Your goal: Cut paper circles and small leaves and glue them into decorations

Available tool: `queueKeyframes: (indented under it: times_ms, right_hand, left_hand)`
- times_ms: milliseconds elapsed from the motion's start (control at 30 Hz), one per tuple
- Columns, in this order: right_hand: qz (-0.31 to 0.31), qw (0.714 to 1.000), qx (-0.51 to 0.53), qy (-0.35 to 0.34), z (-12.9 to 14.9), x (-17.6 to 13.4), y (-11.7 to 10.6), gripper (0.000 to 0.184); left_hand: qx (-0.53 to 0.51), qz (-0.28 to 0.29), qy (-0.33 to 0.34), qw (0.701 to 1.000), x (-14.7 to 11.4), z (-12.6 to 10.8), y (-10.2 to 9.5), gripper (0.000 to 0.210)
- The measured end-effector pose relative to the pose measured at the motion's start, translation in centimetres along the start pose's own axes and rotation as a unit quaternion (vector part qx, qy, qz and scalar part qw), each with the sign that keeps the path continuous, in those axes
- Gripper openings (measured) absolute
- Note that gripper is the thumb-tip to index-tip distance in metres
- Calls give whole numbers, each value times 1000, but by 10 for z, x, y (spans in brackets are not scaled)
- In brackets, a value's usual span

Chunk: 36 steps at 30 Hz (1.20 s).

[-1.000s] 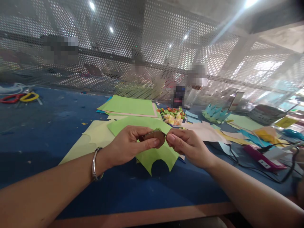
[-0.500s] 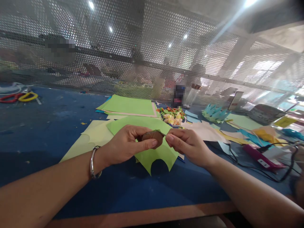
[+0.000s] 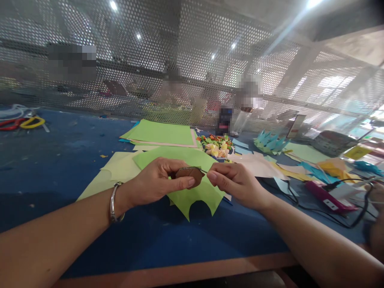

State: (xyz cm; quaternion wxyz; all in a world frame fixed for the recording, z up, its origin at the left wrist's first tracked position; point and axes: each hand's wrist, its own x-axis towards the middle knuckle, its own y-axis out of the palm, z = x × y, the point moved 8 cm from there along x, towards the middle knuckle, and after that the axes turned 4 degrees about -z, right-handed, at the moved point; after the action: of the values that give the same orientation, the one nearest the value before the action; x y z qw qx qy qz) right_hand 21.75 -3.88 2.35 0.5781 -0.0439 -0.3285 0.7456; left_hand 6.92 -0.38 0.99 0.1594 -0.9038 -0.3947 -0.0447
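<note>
A ceiling lamp (image 3: pixel 314 3) throws a streak of glare, while the mesh screen (image 3: pixel 144 52) looks soft and hazy.

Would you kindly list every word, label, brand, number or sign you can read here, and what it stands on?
No text can be read.
Upright card: any marks too small to read.
Dark object by the mesh panel: pixelated, nothing legible.
Purple power strip: no legible lettering.
</note>
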Motion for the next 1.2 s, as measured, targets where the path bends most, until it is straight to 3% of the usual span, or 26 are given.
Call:
queueKeyframes:
  times_ms: [367, 1200]
  right_hand:
    - [14, 999, -30, 5, -4, 0, 0, 47]
    - [7, 995, -93, -24, 1, -1, 0, 47]
  left_hand:
    - [4, 38, 14, 999, 2, -3, 3, 31]
    - [35, 44, 6, 998, 1, -2, 3, 25]
